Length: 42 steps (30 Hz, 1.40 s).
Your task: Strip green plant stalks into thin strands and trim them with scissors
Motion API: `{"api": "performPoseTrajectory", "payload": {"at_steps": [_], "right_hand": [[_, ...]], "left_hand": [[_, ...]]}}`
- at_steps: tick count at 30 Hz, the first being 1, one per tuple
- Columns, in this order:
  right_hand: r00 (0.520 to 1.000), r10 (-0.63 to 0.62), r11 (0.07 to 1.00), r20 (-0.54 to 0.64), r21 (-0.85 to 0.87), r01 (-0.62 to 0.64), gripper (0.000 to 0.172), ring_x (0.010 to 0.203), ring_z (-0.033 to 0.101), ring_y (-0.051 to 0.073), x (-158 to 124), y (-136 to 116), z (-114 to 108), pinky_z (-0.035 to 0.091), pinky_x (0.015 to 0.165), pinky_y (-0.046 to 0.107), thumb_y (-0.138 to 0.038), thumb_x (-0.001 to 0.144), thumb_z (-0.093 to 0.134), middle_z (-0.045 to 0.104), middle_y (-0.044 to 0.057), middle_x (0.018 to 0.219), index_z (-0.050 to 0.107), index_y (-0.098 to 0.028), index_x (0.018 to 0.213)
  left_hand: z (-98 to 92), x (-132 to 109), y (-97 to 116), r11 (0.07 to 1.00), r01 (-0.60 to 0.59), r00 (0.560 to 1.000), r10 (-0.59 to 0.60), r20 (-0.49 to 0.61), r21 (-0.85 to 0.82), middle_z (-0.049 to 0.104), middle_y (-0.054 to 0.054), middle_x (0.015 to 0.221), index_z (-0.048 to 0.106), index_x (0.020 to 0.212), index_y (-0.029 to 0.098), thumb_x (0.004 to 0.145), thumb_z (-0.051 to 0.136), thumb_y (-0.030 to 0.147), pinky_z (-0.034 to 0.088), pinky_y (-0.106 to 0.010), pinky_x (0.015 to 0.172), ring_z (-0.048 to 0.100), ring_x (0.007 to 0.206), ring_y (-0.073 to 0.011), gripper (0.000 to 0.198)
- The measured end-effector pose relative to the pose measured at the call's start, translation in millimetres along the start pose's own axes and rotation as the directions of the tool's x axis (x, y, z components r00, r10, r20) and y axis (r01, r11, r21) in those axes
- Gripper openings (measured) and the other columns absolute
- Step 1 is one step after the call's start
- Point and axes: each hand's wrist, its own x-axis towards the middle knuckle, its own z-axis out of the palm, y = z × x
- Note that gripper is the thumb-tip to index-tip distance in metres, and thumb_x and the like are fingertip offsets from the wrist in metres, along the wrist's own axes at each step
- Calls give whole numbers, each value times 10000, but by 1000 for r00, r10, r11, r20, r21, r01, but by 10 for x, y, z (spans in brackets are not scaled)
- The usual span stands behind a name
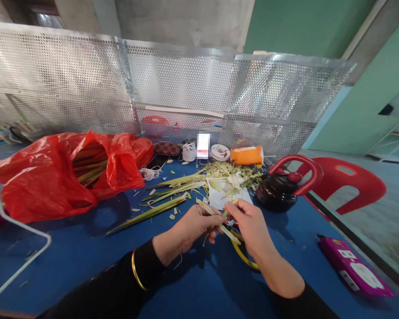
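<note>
Head view: looking down at a blue surface (pixel 86 248). Pinching a thin leaf strip (pixel 232 235) with the left hand (pixel 189 230) and the right hand (pixel 251 226), fingers pressed together on it, just above the surface near the front middle. Pale yellow-green, long, flat and narrow, tilted down to the right, one end poking up past the left fingers. Just under the right hand, a yellow loop (pixel 242 259).

Close behind the hands: white paper (pixel 219 197), a pile of green cuttings (pixel 232 175), long green leaves (pixel 153 212) lying flat. Well apart on the left, a big red bag (pixel 46 181) with stalks inside. Near on the right, a dark pot (pixel 281 190) with a red handle. Right by the right edge, a pink box (pixel 352 266).

Open blue room between bag and hands, and more beside the left arm. Along the back edge, a metal screen (pixel 186 88) full of holes.
</note>
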Motion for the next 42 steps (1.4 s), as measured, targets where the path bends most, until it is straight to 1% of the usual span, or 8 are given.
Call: {"api": "performPoseTrajectory", "payload": {"at_steps": [8,14,18,25,30,34,38,42], "right_hand": [[996,-82,988,-40,-138,76,292,537,457,140,50,80,1,373,528,256,-389,788,585,510,-26,535,552,-180,588],[923,-383,843,44,-392,369,241,911,586,244,86,-12,-94,439,792,348,-319,784,617,663,83,981,673,-204,989],[895,-365,788,257,-427,444,107,823,603,212,38,-56,-58,440,768,319,-243,809,599,669,38,802,669,-214,733],[876,-438,764,204,-430,482,215,680,538,162,-40,-29,8,402,654,273,-168,827,559,554,-6,659,521,-198,617],[845,-507,720,170,-455,523,195,728,562,183,-49,5,33,432,733,307,-183,838,555,591,13,697,547,-201,645],[807,-586,719,70,-415,558,149,970,589,218,-10,-107,-39,432,891,345,-236,883,504,665,66,964,649,-209,864],[849,-520,809,-91,-372,455,235,1002,606,237,124,-328,-118,451,903,357,-310,896,471,678,80,1051,657,-206,995],[918,-310,902,246,-231,366,228,955,644,253,298,-505,26,470,884,355,-363,837,573,722,61,996,713,-210,934]], "left_hand": [[-17,14,-23,999,0,1000,-1,14,44,570,12,553,632,679,119,664,714,303,403,-199,416,444,423,-67,202],[18,10,-75,984,3,1000,-2,-3,180,436,65,425,552,579,157,730,625,405,354,-208,382,378,358,-71,299],[35,17,-113,960,30,999,-27,-18,278,429,68,402,527,558,172,762,551,354,321,-199,371,381,337,-73,274],[35,13,-123,947,-15,997,-10,75,322,444,52,392,497,491,175,734,577,366,324,-201,379,419,347,-82,319],[64,0,-101,983,41,995,-56,77,178,448,56,395,519,510,170,684,644,376,393,-225,416,427,350,-87,297],[-4,-4,3,999,32,999,-33,-18,-29,536,21,484,617,656,134,695,684,447,387,-205,436,472,408,-83,322],[-172,-22,174,957,-68,996,50,-72,-283,573,14,568,642,878,133,736,690,361,438,-204,490,510,466,-86,272],[-302,-74,290,881,-182,983,157,-93,-437,628,-16,677,600,878,131,761,687,302,450,-198,490,514,467,-71,225]]}}
